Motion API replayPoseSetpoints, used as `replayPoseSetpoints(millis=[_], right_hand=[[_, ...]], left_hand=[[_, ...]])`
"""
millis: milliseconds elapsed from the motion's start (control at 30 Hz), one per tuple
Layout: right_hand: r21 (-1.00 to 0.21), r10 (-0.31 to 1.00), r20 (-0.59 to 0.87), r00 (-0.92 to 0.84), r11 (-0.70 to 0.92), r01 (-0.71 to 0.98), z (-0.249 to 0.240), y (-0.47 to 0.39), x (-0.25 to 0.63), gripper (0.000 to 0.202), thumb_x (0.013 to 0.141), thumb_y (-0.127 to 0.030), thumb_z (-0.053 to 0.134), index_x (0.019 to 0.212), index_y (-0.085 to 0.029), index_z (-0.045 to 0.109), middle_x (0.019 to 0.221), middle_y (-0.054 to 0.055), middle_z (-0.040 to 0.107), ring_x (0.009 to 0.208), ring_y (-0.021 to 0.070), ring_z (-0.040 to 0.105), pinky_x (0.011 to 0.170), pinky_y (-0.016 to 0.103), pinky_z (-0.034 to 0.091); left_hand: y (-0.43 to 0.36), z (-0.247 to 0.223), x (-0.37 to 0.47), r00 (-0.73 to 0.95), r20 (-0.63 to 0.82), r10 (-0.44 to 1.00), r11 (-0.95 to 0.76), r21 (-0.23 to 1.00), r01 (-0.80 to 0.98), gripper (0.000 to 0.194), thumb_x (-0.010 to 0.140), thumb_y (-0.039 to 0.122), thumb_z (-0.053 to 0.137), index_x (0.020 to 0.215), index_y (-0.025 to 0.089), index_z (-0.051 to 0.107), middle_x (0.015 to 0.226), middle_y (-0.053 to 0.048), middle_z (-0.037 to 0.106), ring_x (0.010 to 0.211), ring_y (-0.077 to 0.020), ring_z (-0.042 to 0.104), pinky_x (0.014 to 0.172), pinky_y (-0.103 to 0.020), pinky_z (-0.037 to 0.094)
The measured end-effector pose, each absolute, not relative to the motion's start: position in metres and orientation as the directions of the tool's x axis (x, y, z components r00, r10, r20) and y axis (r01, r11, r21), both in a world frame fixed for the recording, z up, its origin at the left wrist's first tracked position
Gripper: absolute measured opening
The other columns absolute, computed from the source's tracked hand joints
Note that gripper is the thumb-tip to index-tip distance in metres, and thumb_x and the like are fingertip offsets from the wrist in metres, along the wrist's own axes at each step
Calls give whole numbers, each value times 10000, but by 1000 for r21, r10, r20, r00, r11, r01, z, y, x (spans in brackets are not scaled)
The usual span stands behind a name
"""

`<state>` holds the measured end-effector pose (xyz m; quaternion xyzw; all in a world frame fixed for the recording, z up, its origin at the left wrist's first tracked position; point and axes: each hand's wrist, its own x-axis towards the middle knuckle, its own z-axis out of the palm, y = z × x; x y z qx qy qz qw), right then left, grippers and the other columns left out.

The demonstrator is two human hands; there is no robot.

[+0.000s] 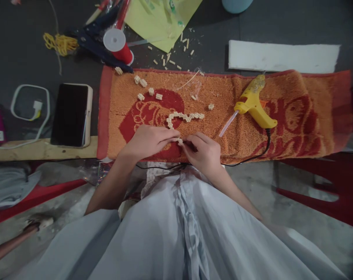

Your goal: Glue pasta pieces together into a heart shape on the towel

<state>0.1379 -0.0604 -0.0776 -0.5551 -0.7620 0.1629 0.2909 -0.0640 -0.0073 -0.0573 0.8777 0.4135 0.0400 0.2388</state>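
Observation:
My left hand (pixel 151 140) and my right hand (pixel 204 151) meet at the front edge of an orange and red towel (pixel 217 93). Between their fingertips they pinch a small cream bead-like cluster (pixel 180 140), its detail partly covered by the fingers. Just beyond it a curved chain of cream clusters (pixel 188 117) lies on the towel; whether the held piece joins it I cannot tell. Several loose cream clusters (pixel 143 83) are scattered at the towel's left, and a single cluster (pixel 211 106) rests right of the chain.
A yellow glue gun (pixel 256 101) with a clear stick lies on the towel's right, its black cord (pixel 260 151) running along the front edge. A phone (pixel 71 115), a red spool (pixel 123 52), yellow cord (pixel 60 43) and a white strip (pixel 283 57) surround the towel.

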Motion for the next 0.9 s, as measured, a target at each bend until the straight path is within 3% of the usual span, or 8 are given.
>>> replayPoseSetpoints(millis=[600, 733, 900], right_hand=[[-699, 951, 212, -224, 308, 645, -74, -56, 145, 141, 888, -326, 646, 886, -194, 697, 792, 35, 693, 705, 159, 628, 611, 269, 447], [-707, 947, 228, -225, 320, 631, -74, -54, 147, 126, 865, -315, 671, 848, -192, 693, 781, 29, 692, 715, 165, 630, 620, 277, 442], [-731, 946, 245, -214, 325, 599, -73, -54, 148, 97, 851, -301, 675, 831, -207, 686, 773, 16, 690, 718, 167, 624, 661, 297, 472]], left_hand=[[-14, -65, -65, 604, 62, 795, -512, 602, 612, 286, 983, 349, 490, 1203, 295, 665, 1115, 19, 749, 996, -143, 713, 839, -229, 511], [-24, -65, -64, 507, 116, 854, -465, 608, 643, 293, 961, 306, 526, 1222, 255, 648, 1114, -3, 741, 966, -147, 708, 843, -241, 516], [-44, -68, -61, 310, 177, 934, -350, 624, 699, 271, 959, 289, 524, 1201, 237, 634, 957, 10, 732, 809, -100, 676, 775, -208, 511]])
